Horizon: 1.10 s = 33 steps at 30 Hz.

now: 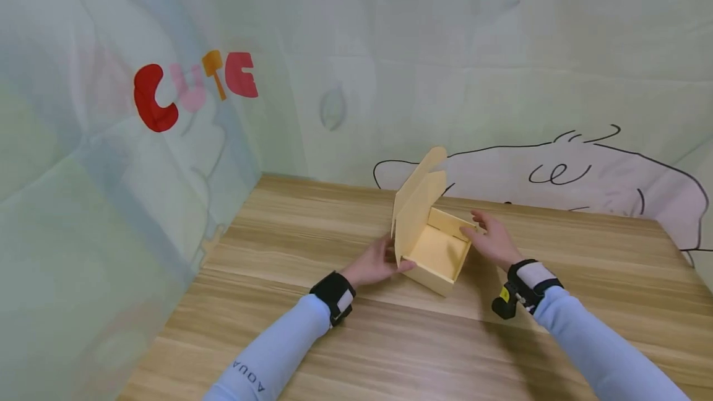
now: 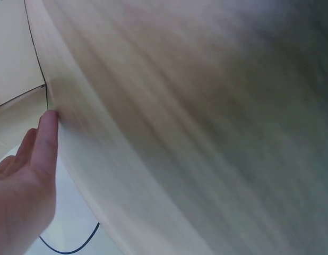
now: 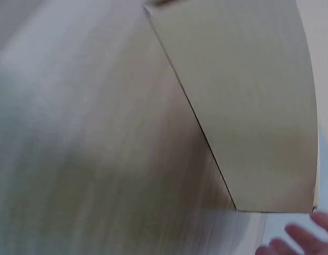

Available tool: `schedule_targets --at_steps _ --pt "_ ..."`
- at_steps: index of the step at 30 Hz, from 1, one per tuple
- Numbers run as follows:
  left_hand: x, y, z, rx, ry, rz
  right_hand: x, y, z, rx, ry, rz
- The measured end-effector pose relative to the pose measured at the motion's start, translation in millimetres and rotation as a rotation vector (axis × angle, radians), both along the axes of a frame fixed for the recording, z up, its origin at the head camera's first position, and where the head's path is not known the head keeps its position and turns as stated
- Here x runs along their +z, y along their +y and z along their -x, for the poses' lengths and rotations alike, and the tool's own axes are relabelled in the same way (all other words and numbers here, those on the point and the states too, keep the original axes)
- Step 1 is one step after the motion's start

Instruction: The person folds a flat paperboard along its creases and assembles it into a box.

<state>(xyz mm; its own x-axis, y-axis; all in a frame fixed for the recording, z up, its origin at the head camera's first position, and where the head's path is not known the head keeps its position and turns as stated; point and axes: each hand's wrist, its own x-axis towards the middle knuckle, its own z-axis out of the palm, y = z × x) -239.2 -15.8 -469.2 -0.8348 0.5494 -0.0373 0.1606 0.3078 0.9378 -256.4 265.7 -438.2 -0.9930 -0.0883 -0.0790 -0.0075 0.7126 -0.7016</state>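
A small pale-yellow cardboard box [image 1: 440, 251] stands on the wooden table with its lid [image 1: 416, 200] raised on the left side, and the inside shows bare cardboard. My left hand [image 1: 374, 263] is at the box's near left corner, its thumb across the front rim and its fingers behind the lid's base. In the left wrist view its fingers [image 2: 45, 141] look fairly straight, with one fingertip at the box's lower edge. My right hand [image 1: 492, 241] has its fingers spread round the far right corner, thumb at the rim. The right wrist view shows the box's outer wall [image 3: 249, 106] and blurred fingertips [image 3: 299, 236].
The wood-grain table [image 1: 267, 252] extends on both sides of the box. Behind it hangs a printed cloth backdrop [image 1: 345, 48] with a line-drawn figure, and another cloth side carries the coloured letters CUTE [image 1: 156, 99] at the left.
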Motion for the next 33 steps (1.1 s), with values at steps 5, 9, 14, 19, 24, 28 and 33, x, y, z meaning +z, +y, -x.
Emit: schedule_targets --at_steps 5,9,14,19,24,28,33 --pt "4.0 -0.6 -0.7 -0.003 -0.008 0.008 -4.4 3 3.6 0.045 0.035 0.003" --pt "4.5 -3.7 1.3 0.026 -0.016 0.013 -5.6 6 -1.6 0.053 0.070 0.000" --pt "3.6 -7.5 3.5 0.083 -0.050 -0.033 -3.6 9 -10.1 0.063 0.072 -0.012" --pt "3.4 -7.4 5.7 0.187 -0.080 -0.030 -0.3 8 -20.1 0.074 -0.026 0.000" --pt "4.8 -4.6 9.5 0.247 -0.136 -0.072 0.6 2 -33.5 0.069 -0.184 0.114" --pt "8.8 -2.4 11.4 0.283 -0.165 -0.114 -1.2 -4 -44.7 0.038 -0.261 0.207" --pt "9.4 -0.1 16.0 0.314 -0.111 -0.074 -3.3 -12 -57.1 0.016 -0.281 0.347"
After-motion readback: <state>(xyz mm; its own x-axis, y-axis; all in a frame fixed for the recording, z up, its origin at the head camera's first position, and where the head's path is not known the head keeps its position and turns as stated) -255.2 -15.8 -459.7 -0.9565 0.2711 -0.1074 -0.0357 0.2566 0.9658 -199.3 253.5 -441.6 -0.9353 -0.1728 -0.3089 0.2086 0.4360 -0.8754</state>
